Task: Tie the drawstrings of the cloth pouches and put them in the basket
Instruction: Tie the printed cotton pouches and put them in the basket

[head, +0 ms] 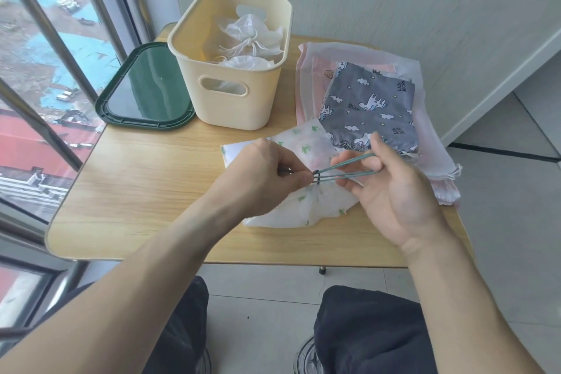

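White pouch (306,206) with small green figures lies on the wooden table (145,185), near its front edge, directly under and between both hands. Its mouth is gathered into a bunch just below the left fingertips.

Left hand (267,173) pinches the green drawstring (343,174) at a dark knot or crossing point, thumb and forefinger pressed together. Right hand (391,188), palm turned up and toward the viewer, has the cord's loop run around its fingers, the strands stretched taut between the two hands (two roughly parallel lines, slightly rising to the right).

Hard to make out: how the cord is wound at the left fingertips, since the fingers cover it; the pouch's far-left part sits behind the left hand.

Cream basket (233,94) stands farther back on the table, holding white pouches (252,39) with tied strings. Dark green lid (145,88) lies flat just left of the basket. To the right, a grey pouch (370,103) with a cartoon print rests on top of sheer pink-white pouches (425,130), whose right edge overhangs the table.
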The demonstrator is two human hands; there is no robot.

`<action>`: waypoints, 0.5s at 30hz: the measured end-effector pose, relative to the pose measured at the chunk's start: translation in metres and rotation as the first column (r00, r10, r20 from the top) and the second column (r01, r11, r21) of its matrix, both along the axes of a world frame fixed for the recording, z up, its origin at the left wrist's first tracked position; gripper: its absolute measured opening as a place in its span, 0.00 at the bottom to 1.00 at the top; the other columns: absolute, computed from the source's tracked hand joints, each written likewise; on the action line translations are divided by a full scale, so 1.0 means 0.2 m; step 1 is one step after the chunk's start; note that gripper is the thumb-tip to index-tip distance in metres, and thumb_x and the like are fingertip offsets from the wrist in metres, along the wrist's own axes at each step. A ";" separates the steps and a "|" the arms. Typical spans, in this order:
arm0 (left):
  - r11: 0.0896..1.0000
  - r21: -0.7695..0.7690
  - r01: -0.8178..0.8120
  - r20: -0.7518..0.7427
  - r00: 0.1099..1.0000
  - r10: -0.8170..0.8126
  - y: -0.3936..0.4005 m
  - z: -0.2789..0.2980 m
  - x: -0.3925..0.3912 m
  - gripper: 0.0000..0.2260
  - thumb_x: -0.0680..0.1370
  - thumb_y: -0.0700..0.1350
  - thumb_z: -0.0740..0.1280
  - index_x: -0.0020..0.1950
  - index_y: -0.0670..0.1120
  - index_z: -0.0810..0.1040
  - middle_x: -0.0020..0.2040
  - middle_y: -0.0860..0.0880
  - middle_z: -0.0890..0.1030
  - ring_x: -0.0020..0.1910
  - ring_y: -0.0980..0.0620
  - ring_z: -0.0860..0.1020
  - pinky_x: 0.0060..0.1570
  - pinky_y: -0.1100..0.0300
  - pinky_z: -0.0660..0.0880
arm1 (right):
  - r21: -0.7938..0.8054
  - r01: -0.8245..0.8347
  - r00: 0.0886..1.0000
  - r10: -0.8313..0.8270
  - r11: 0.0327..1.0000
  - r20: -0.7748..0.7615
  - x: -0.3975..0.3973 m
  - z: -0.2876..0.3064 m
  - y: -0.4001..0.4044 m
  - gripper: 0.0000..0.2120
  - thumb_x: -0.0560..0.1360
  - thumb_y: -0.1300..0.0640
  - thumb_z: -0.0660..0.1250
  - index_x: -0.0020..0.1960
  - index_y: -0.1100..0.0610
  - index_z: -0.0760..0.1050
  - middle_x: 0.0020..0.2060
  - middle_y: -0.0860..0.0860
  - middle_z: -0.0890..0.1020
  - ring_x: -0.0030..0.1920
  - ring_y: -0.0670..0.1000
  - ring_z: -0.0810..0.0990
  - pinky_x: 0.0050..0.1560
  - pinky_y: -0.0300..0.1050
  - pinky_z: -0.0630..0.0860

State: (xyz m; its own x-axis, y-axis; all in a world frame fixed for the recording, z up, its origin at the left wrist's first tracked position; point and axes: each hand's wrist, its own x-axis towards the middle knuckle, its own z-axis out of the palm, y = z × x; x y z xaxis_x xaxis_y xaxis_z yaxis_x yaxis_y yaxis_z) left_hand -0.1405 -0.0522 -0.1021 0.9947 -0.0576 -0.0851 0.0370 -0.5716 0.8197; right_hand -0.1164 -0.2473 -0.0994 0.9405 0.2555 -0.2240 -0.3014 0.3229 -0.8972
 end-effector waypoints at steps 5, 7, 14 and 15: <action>0.993 0.112 -0.048 0.048 0.998 0.043 -0.03 -0.01 0.00 0.07 0.77 0.47 0.71 0.41 0.49 0.86 0.22 0.56 0.73 0.25 0.55 0.70 0.23 0.67 0.63 | 0.195 0.030 0.989 -0.002 0.980 -0.146 0.00 0.02 0.01 0.20 0.75 0.47 0.65 0.27 0.52 0.69 0.41 0.53 0.83 0.48 0.54 0.84 0.53 0.49 0.79; 0.971 0.227 -0.080 0.092 0.994 0.060 -0.02 -0.02 0.00 0.08 0.77 0.46 0.70 0.41 0.45 0.86 0.27 0.49 0.77 0.28 0.49 0.72 0.29 0.56 0.72 | 0.201 0.100 0.986 -0.069 0.974 -0.154 0.01 0.03 -0.01 0.18 0.75 0.49 0.66 0.29 0.52 0.69 0.41 0.53 0.82 0.43 0.53 0.84 0.42 0.45 0.81; 0.971 0.227 -0.072 0.096 0.994 0.052 0.00 -0.04 0.00 0.07 0.78 0.49 0.68 0.42 0.51 0.83 0.26 0.57 0.72 0.27 0.64 0.72 0.27 0.66 0.64 | 0.161 0.358 0.931 -0.339 0.920 -0.135 0.07 0.03 -0.12 0.11 0.82 0.52 0.63 0.44 0.56 0.73 0.35 0.51 0.80 0.37 0.48 0.82 0.34 0.36 0.79; 0.971 0.230 -0.060 0.104 0.994 0.037 0.00 -0.04 0.00 0.07 0.78 0.48 0.68 0.43 0.51 0.83 0.26 0.58 0.71 0.27 0.63 0.72 0.27 0.66 0.64 | 0.165 0.388 0.921 -0.375 0.907 -0.104 0.08 0.02 -0.13 0.10 0.83 0.52 0.62 0.51 0.59 0.75 0.41 0.53 0.82 0.45 0.50 0.85 0.46 0.40 0.83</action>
State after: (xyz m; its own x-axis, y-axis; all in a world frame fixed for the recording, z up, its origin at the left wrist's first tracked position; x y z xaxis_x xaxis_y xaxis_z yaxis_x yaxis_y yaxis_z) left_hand -0.1409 -0.0524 -0.1098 1.0000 0.0007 0.0083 -0.0050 -0.7466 0.6653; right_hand -0.1011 -0.2724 -0.0945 0.9582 -0.0779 -0.2753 -0.1814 0.5787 -0.7951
